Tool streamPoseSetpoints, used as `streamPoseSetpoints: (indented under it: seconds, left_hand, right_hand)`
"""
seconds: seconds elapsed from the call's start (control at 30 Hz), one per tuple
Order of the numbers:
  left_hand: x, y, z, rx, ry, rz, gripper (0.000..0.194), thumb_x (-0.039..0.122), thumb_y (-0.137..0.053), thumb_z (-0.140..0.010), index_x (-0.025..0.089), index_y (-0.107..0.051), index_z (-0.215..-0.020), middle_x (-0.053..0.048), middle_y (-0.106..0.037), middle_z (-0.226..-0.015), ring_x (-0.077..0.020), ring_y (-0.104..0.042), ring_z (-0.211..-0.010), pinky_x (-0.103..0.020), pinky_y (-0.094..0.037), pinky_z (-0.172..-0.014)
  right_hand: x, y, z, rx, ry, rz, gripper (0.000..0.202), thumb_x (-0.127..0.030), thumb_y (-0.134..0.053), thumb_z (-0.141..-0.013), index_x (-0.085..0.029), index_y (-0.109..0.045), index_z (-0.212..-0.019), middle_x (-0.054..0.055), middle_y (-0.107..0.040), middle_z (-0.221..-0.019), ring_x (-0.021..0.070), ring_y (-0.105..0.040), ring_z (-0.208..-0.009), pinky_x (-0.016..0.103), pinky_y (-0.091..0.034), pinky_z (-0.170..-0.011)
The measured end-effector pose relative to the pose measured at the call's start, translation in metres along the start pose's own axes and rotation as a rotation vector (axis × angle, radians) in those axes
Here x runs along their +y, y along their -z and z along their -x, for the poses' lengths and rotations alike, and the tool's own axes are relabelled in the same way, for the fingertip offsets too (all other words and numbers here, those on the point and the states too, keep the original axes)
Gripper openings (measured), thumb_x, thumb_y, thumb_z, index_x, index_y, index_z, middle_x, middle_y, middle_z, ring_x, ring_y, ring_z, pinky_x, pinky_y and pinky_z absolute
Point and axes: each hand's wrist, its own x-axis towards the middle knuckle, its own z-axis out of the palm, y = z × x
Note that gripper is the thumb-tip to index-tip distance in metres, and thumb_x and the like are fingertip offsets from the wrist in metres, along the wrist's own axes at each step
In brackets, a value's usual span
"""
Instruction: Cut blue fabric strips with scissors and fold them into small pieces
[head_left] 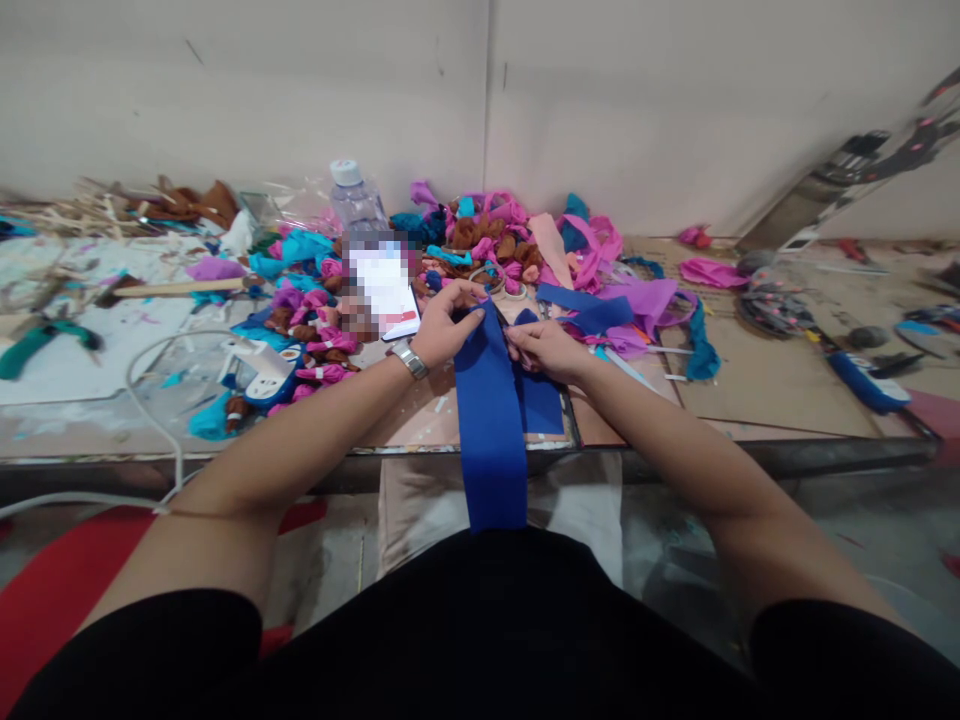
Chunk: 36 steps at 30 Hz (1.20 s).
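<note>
A long strip of deep blue crepe paper or cloth (491, 430) hangs from the table over its front edge towards my lap. My left hand (450, 325), with a metal watch at the wrist, pinches the strip's upper end between thumb and fingers. At the strip's right edge, my right hand (547, 348) is closed round a dark, narrow tool that looks like scissors, mostly hidden by the fingers. Another blue piece (541, 403) lies flat beneath that hand. More folded blue material (589, 308) rests just beyond it.
Left of my hands stand a lit phone (386, 290) and a clear bottle (358, 200) among pink, brown and teal bundles (322, 345). A hammer (180, 287), green-handled pliers (49, 345) and a white cable (154, 395) lie farther left. A jointed arm (817, 190) rises at right.
</note>
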Motion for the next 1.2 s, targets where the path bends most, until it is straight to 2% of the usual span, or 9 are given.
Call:
streamPoseSetpoints:
  seconds: [0.27, 0.57, 0.83, 1.03, 1.13, 1.2]
  left_hand:
    - [-0.0017, 0.0006, 0.0005, -0.001, 0.009, 0.006, 0.022, 0.023, -0.066, -0.093, 0.023, -0.064, -0.115, -0.002, -0.068, -0.094, -0.0175, -0.065, -0.083, -0.035, -0.054, -0.082]
    - [-0.0022, 0.0006, 0.0006, 0.001, 0.013, -0.004, 0.024, 0.023, -0.065, -0.092, 0.023, -0.064, -0.116, -0.003, -0.068, -0.097, -0.0174, -0.065, -0.084, -0.034, -0.054, -0.083]
    - [0.0005, 0.0006, 0.0012, -0.003, 0.017, 0.016, 0.024, 0.021, -0.065, -0.091, 0.022, -0.064, -0.115, -0.002, -0.068, -0.092, -0.0162, -0.063, -0.08, -0.033, -0.051, -0.079]
    - [0.0002, 0.0008, 0.0006, -0.004, 0.029, 0.019, 0.024, 0.019, -0.064, -0.09, 0.022, -0.063, -0.113, -0.002, -0.069, -0.094, -0.0167, -0.064, -0.082, -0.033, -0.052, -0.08]
    - [-0.0005, 0.0007, 0.0003, 0.004, 0.035, 0.027, 0.024, 0.018, -0.064, -0.089, 0.022, -0.064, -0.113, -0.002, -0.068, -0.094, -0.0158, -0.063, -0.08, -0.032, -0.051, -0.077]
    - [-0.0009, 0.0002, 0.0004, 0.007, 0.036, 0.043, 0.024, 0.018, -0.063, -0.089, 0.022, -0.064, -0.113, -0.002, -0.068, -0.095, -0.0152, -0.062, -0.08, -0.031, -0.05, -0.076]
  right_hand:
    - [0.002, 0.0014, 0.0004, 0.005, -0.001, 0.009, 0.057, -0.066, -0.069, -0.095, -0.016, -0.062, -0.068, -0.006, -0.044, -0.043, 0.0063, -0.039, -0.04, 0.02, -0.024, -0.041]
    - [0.0005, 0.0006, 0.0006, 0.015, 0.004, 0.016, 0.058, -0.066, -0.068, -0.095, -0.016, -0.062, -0.067, -0.006, -0.044, -0.042, 0.0067, -0.038, -0.04, 0.02, -0.025, -0.042]
    - [-0.0008, -0.0006, 0.0, 0.016, -0.032, -0.062, 0.057, -0.067, -0.072, -0.092, -0.016, -0.062, -0.069, -0.007, -0.044, -0.044, 0.0065, -0.037, -0.039, 0.02, -0.024, -0.039]
    - [-0.0013, -0.0022, -0.0016, 0.033, -0.044, -0.11, 0.045, -0.059, -0.074, -0.094, -0.015, -0.066, -0.087, -0.005, -0.058, -0.062, 0.0052, -0.042, -0.041, 0.02, -0.026, -0.038]
    - [-0.0004, -0.0017, -0.0014, 0.019, -0.031, -0.113, 0.049, -0.062, -0.078, -0.089, -0.014, -0.069, -0.094, -0.005, -0.059, -0.066, 0.0052, -0.043, -0.042, 0.02, -0.027, -0.038]
    - [-0.0012, -0.0016, -0.0002, 0.013, -0.02, -0.085, 0.051, -0.064, -0.077, -0.088, -0.014, -0.069, -0.093, -0.004, -0.058, -0.064, 0.0054, -0.043, -0.043, 0.02, -0.027, -0.039]
